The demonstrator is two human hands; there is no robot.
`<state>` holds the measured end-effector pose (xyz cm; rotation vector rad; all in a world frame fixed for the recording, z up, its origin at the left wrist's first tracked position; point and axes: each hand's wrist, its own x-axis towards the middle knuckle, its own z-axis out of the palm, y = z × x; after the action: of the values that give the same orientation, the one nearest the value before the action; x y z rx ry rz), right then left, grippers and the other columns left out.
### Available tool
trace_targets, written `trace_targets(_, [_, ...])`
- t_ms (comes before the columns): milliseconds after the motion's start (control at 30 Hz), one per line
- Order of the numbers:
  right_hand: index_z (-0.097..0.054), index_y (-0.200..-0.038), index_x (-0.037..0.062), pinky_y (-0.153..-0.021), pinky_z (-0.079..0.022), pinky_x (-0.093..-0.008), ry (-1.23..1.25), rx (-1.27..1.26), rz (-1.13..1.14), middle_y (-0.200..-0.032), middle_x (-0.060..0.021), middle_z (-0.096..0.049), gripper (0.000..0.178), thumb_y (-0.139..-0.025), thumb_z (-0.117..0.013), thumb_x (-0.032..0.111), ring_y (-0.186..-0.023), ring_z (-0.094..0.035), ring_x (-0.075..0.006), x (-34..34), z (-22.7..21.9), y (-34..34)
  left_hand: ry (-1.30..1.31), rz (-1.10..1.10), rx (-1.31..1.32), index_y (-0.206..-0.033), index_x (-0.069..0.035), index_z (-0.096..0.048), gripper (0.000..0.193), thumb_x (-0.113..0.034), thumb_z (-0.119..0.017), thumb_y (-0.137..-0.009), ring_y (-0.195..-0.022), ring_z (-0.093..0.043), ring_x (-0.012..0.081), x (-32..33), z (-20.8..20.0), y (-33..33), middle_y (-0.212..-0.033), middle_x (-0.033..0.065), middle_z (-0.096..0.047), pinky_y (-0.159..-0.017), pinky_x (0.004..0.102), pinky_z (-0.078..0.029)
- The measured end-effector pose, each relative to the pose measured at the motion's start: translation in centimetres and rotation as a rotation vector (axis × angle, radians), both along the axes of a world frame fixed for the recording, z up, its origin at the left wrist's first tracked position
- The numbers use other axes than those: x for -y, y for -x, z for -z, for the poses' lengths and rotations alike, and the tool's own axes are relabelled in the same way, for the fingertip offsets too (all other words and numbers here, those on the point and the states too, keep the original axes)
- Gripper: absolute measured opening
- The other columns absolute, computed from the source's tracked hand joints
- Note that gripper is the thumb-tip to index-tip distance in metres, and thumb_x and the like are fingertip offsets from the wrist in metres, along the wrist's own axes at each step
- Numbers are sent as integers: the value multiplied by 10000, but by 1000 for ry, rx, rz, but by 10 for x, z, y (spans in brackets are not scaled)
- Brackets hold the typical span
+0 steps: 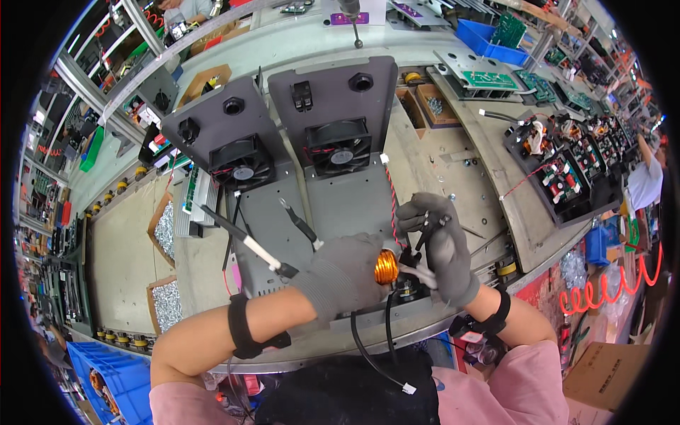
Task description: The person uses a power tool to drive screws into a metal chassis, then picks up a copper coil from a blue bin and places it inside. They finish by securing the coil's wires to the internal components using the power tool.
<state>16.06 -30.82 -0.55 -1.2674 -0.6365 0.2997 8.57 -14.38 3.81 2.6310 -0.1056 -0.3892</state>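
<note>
My left hand (347, 273), in a grey glove, is closed around a copper-wound coil (386, 267) over the front of a grey metal chassis (347, 205). A black lead with a bare metal terminal (298, 221) sticks out beyond that hand. My right hand (445, 244), also gloved, is beside the coil with its fingers pinched together at a small dark piece I cannot make out. A twisted red-and-black wire (392, 198) runs down between the hands from a white plug. Black cables (361, 343) hang over the front edge, one ending in a white connector.
A second chassis (262, 198) with a fan stands to the left. Trays of screws (165, 304) lie farther left; a small screw box (433, 105) is at the back right. Wired circuit assemblies (567, 170) are on the right. A screwdriver bit (357, 35) hangs overhead.
</note>
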Motion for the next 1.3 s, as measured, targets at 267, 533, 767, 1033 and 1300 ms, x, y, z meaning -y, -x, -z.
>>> trace_targets(267, [-584, -1119, 116, -896, -432, -424, 98, 1373, -134, -1085, -52, -579, 426, -758, -665, 326, -1046, -549, -249, -21, -32, 20, 118, 206, 154, -1043, -50, -569, 370, -302, -664, -789, -916, -619, 313, 6, 26, -4, -1005, 157, -603, -805, 387, -512])
trace_targets(533, [-599, -1125, 141, -913, -445, -417, 385, 1283, -123, -1110, -65, -590, 287, -852, -592, 231, -1100, -541, -220, -29, -28, -38, 265, 213, 177, -1095, -68, -568, 370, -329, -585, -834, -966, -632, 303, -3, 33, 2, -1108, 150, -609, -826, 399, -507])
trace_targets(767, [-445, -1335, 17, -991, -399, -362, 539, 443, -256, -1248, -189, -552, 611, -884, -634, 385, -1149, -529, -267, -89, -16, -167, -1, 30, -76, -1101, -31, -578, 560, -459, -655, -748, -984, -616, 321, 10, -2, -6, -1057, 178, -626, -862, 394, -483])
trace_targets(1033, [-569, -1192, 46, -869, -470, -416, 842, 720, -146, -1012, -204, -652, 414, -896, -599, 333, -981, -625, -342, -87, -101, -149, 353, 151, 360, -1065, -39, -602, 520, -365, -737, -683, -983, -582, 338, -1, 5, -3, -1059, 154, -594, -860, 422, -472])
trace_targets(1300, [-622, -1051, 87, -821, -494, -438, 1462, 1377, -105, -895, -164, -675, 342, -866, -605, 375, -897, -646, -364, -122, -146, -119, 362, 188, 607, -1132, -81, -608, 580, -278, -801, -622, -1108, -529, 336, 4, 32, -40, -1205, 148, -540, -951, 391, -452])
